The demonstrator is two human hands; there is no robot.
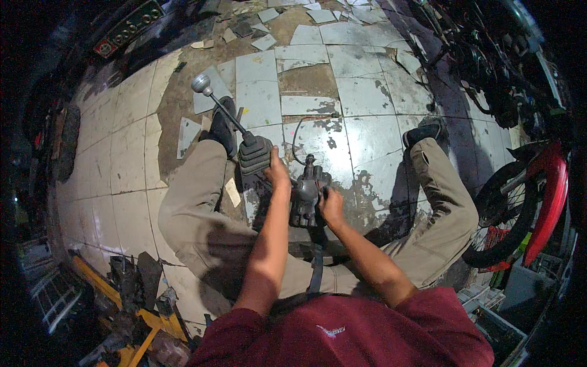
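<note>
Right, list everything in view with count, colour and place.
Lever: 1, grey, silvery knob, leaning upper left
Rubber boot: 1, dark grey, round lever's base
Metal housing: 1, dark grey, centre
Cable: 1, dark, beyond housing
Floor tiles: many, pale, middle
Broken tiles: several, pale, top
Plate: 1, dark green, upper left
Metal pieces: several, orange-yellow, lower left
Wheel: 1, black, right
Fender: 1, red, beside wheel
Edge clutter: uncountable, mostly dark, left and right
Shoes: 2, dark, left and right
Trousers: 1, beige, middle
Shirt: 1, maroon, bottom
Left grip: 1, bare, touching boot
Right grip: 1, bare, at housing's right side
</note>
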